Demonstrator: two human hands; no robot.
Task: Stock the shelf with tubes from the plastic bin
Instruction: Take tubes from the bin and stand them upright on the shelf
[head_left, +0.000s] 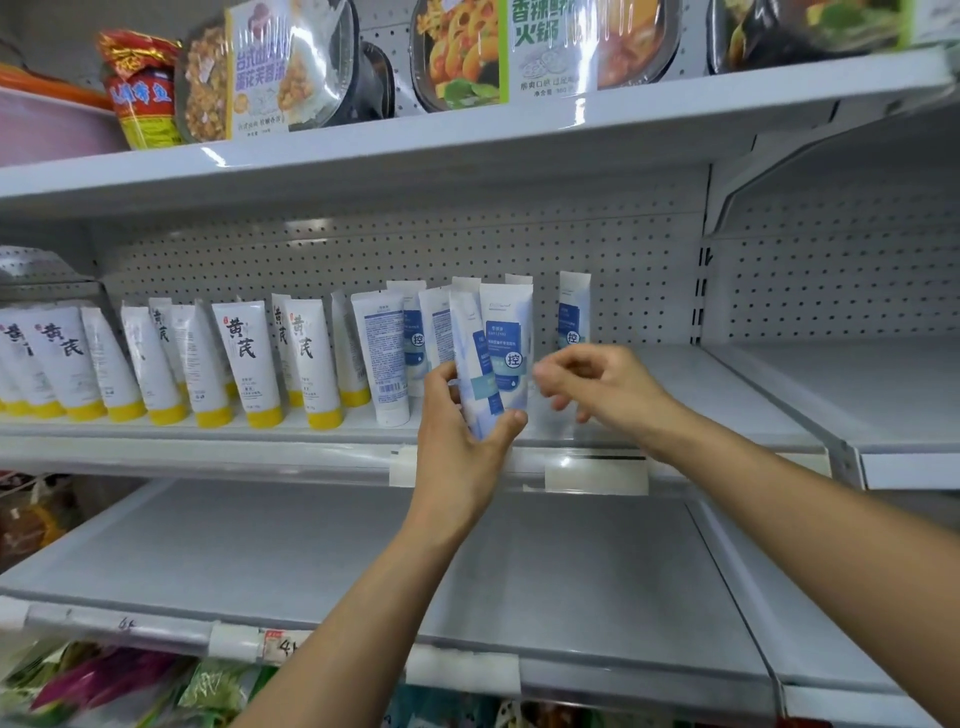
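Left grip (462, 431) holds blue tubes (506, 353) upright. Right grip (602, 389), loose and empty, is just beside them, on their right.

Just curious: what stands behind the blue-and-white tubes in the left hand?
More blue-and-white plastic tubes stand upright on the white metal shelf, before a white pegboard wall. The held tubes and left hand hide their lower halves.

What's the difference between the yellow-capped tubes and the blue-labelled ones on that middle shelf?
The yellow-capped tubes carry big black characters; the blue-labelled tubes have blue panels instead. The yellow-capped tubes fill the left of the shelf; the blue-labelled tubes stand to their right. All the yellow-capped ones stand untouched, while the left hand grips a couple of blue-labelled ones. Both kinds have white bodies and stand cap down.
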